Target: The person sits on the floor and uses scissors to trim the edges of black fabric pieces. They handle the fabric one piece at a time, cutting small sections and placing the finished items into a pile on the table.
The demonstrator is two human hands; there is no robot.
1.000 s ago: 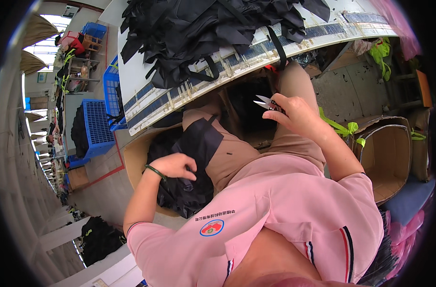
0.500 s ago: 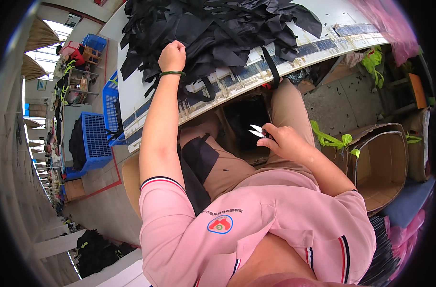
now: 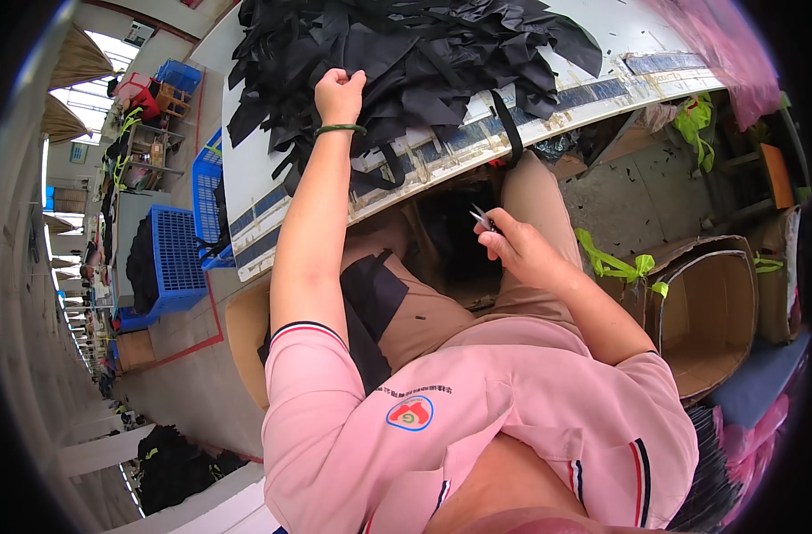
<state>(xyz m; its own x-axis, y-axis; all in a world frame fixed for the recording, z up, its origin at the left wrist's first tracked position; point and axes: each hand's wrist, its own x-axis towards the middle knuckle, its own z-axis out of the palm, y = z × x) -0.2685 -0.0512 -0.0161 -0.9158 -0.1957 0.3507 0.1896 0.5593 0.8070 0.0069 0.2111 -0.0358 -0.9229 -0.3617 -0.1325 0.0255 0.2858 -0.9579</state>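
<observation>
A large heap of black fabric pieces (image 3: 406, 58) covers the far part of the white table. At its near left side, my left hand (image 3: 339, 96) is closed over the cloth, fingertips pinched together; what lies between them, if anything, I cannot make out. A dark green bangle (image 3: 341, 129) circles that wrist. Lower down, in front of the table edge and above my lap, my right hand (image 3: 523, 247) grips a pair of small thread snips (image 3: 483, 218). Their pale blades point up and to the left, apart from the cloth.
The white table edge (image 3: 286, 238) is worn and taped, with black straps (image 3: 506, 129) hanging over it. A black scrap (image 3: 372, 289) lies on my thigh. Blue crates (image 3: 179, 258) stand to the left, an open cardboard box (image 3: 709, 311) to the right. Pink plastic film (image 3: 735, 62) hangs at the far right.
My left hand has shifted slightly right and up over the heap. My right hand has turned, and the snips' blades look closer together and point more upward.
</observation>
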